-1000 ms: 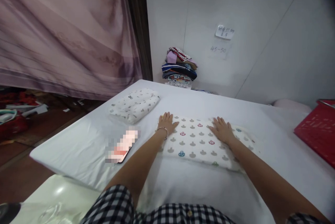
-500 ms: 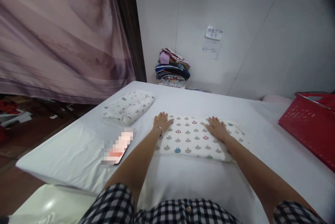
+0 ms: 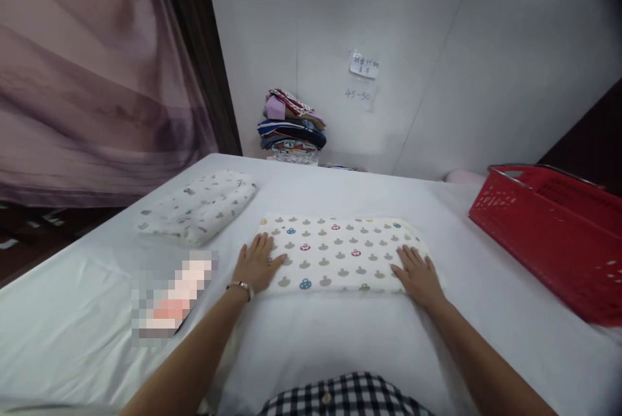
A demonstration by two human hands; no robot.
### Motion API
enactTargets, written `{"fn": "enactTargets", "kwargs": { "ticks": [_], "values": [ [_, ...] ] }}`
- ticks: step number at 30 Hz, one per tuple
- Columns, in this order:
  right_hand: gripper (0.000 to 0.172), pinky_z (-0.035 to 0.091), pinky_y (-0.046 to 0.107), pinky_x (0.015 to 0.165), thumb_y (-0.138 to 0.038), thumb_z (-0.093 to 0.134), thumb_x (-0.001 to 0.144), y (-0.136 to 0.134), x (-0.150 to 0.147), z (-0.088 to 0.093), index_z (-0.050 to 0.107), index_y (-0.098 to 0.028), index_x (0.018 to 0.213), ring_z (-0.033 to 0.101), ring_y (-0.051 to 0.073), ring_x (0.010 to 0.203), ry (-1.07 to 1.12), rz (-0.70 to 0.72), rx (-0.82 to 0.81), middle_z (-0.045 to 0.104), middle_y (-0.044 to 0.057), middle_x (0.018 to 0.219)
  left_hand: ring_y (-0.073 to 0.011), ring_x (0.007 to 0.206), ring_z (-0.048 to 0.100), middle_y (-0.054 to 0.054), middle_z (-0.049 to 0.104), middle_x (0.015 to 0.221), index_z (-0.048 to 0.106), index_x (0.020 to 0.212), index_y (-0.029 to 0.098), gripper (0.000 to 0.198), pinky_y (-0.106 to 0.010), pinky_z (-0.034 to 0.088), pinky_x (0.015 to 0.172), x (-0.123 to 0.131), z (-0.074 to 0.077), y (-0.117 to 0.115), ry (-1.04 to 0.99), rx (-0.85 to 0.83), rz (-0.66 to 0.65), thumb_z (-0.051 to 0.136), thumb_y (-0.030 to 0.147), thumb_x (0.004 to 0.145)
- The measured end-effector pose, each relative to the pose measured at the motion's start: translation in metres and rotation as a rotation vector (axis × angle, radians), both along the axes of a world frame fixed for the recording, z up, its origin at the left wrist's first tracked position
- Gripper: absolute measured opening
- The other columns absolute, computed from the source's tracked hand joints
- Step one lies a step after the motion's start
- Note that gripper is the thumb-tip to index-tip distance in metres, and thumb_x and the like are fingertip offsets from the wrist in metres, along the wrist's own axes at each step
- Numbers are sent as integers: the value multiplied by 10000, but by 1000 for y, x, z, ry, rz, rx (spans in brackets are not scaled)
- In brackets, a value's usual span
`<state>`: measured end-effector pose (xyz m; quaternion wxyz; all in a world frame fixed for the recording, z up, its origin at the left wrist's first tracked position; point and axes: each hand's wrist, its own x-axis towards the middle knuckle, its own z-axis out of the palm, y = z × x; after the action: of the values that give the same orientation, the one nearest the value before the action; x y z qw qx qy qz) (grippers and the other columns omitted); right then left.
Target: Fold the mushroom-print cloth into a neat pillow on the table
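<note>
A folded white cloth (image 3: 335,254) printed with grey, red and blue mushroom shapes lies flat on the white-covered table (image 3: 335,332), in front of me. On its left edge my left hand (image 3: 255,264) rests, fingers spread and palm down. My right hand (image 3: 418,275) lies open on the right end of the same cloth. Neither hand grips anything. Further left sits another folded white cloth (image 3: 199,205) with small grey prints. Between that cloth and my left forearm is a blurred-out flat object (image 3: 177,296), perhaps a phone.
A red plastic basket (image 3: 549,241) with a metal handle stands on the right of the table. Behind the far edge rises a stack of folded fabrics (image 3: 291,124) against the wall. A pinkish curtain (image 3: 97,66) hangs at the left. Handwritten papers (image 3: 363,67) are on the wall.
Both hands have slid from the far part of the cloth towards me, to its left and right ends. The view has turned right, bringing more of the red basket into sight.
</note>
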<state>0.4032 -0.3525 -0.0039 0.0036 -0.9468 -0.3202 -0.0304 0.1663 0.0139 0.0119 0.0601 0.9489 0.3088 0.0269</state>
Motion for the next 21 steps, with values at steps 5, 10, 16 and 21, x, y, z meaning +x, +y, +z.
{"fn": "enactTargets", "kwargs": {
  "ticks": [5,10,16,21],
  "values": [
    [573,145,490,1086,-510,225,905,5,3,10,321,-240,1401,163,223,1369,122,-17,35,248,46,1483,-232,1389,140,-65,238,1493,301,1399,200,660,-480,168,1104,4,2,1,-7,10,-7,290,555,842],
    [543,174,506,1070,-475,236,914,24,35,25,296,-246,1403,112,226,1379,54,3,74,184,63,1504,-234,1389,137,-68,219,1499,300,1399,193,658,-491,159,1102,2,3,0,2,19,-5,291,550,846],
    [624,175,501,1070,-504,216,906,46,82,20,264,-148,1416,117,251,1376,85,0,-1,170,107,1504,-223,1392,125,-47,209,1503,289,1403,202,661,-490,157,1108,2,5,-1,15,9,9,285,559,847],
    [628,215,491,1055,-513,206,903,42,93,4,262,-157,1417,119,244,1376,48,0,-7,181,100,1502,-220,1392,127,-51,206,1502,281,1406,226,636,-491,154,1104,2,6,-2,26,-16,19,304,534,851]
  ]
}}
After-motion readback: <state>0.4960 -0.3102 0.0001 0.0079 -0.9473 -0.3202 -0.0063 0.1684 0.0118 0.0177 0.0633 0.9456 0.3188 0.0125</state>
